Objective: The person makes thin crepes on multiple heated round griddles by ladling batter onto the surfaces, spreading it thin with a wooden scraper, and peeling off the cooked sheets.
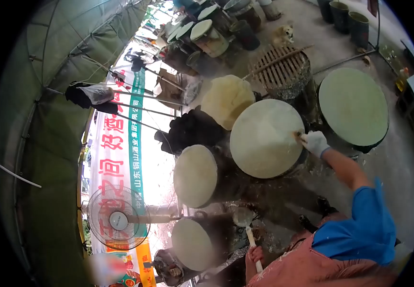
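My right hand (314,142), in a white glove, is closed at the right edge of a large round pale surface (264,136). A small brownish thing shows at its fingertips, too small to make out. Lower in the view, my bare left hand (254,254) wraps round the light handle of a ladle (251,237), whose round head (242,216) points away from me. Left of the ladle are two more round pale surfaces, one higher (196,176) and one lower (192,244).
A slatted grate (278,67) lies on a drum with a stick across it. Another round pale top (353,106) stands at the right. A dog (283,34), dark buckets (359,28), a fan (118,220) and black cloth (192,128) are around.
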Action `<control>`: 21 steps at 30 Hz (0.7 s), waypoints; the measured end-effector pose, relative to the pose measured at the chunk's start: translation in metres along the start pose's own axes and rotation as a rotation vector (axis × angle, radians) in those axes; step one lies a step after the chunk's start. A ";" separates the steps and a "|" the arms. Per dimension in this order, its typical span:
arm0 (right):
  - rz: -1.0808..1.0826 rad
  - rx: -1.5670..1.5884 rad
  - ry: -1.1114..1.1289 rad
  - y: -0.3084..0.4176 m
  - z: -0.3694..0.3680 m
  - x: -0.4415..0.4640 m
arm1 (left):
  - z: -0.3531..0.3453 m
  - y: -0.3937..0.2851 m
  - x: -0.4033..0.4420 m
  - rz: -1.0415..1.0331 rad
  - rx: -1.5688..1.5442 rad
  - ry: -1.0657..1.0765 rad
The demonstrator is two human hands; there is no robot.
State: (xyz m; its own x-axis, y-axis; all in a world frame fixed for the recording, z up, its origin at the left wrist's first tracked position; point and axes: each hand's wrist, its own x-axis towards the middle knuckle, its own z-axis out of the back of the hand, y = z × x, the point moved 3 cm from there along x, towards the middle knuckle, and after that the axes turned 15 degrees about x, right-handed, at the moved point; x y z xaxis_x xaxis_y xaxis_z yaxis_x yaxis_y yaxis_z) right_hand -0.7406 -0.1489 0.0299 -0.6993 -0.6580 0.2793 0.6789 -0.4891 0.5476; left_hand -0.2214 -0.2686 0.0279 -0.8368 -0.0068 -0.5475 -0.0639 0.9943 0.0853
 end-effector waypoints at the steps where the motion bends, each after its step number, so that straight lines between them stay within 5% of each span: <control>1: 0.130 -0.051 -0.011 0.010 0.009 -0.007 | -0.001 -0.007 0.006 0.013 -0.015 0.029; 4: -0.003 -0.131 0.093 -0.005 0.042 -0.013 | -0.009 -0.033 0.031 0.066 -0.027 0.129; 5: -0.120 0.015 -0.123 -0.029 0.035 -0.018 | -0.017 -0.040 0.040 0.066 -0.015 0.141; 9: 0.008 -0.052 0.050 -0.002 0.022 -0.053 | -0.079 -0.065 0.100 0.003 0.128 0.009; 12: -0.158 -0.060 -0.022 -0.020 0.037 -0.064 | -0.109 -0.087 0.158 0.083 0.245 0.043; 14: -0.248 -0.125 -0.120 -0.040 0.028 -0.086 | -0.147 -0.076 0.186 -0.173 0.544 -0.173; 16: -0.189 -0.205 -0.066 -0.020 0.011 -0.114 | -0.156 -0.063 0.224 -0.195 0.662 -0.235; 18: -0.177 -0.038 0.060 0.009 -0.014 -0.136 | -0.153 -0.044 0.260 -0.451 0.981 -0.353; 19: -0.166 0.058 0.046 0.027 -0.017 -0.135 | -0.114 -0.049 0.296 -0.310 0.847 -0.299; 21: -0.180 0.240 0.006 0.060 -0.011 -0.134 | -0.152 -0.027 0.239 -0.181 0.547 -0.123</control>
State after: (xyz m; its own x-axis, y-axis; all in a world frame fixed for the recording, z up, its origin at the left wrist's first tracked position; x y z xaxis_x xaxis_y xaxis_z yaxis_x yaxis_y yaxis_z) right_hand -0.6040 -0.0967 0.0169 -0.8017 -0.5770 0.1563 0.4714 -0.4494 0.7588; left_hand -0.5021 -0.3129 0.0214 -0.7675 -0.2013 -0.6087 0.1174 0.8892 -0.4421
